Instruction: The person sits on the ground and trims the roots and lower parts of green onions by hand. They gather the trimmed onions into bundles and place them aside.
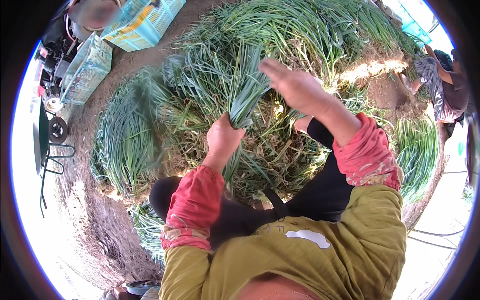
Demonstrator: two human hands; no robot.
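Observation:
My left hand (pixel 225 138) is closed around a bunch of long, flat green leaves (pixel 245 95), probably garlic chives. The leaves fan up and away from my fist, and some stalks hang below it. To the right of the bunch's upper part is my right hand (pixel 296 86), blurred, its fingers stretched toward the leaves. I see nothing held in it; whether the fingertips touch the leaves is unclear. Beneath both hands, between my legs, lies a heap of loose leaves and dry, yellowed trimmings (pixel 277 157).
A large pile of greens (pixel 292 26) spreads beyond my hands. Bundled greens lie at left (pixel 127 131) and right (pixel 416 153). Plastic crates (pixel 144 28) and a wheelbarrow (pixel 41 142) stand at left. A person (pixel 448 86) sits at far right. A basin (pixel 140 287) sits behind left.

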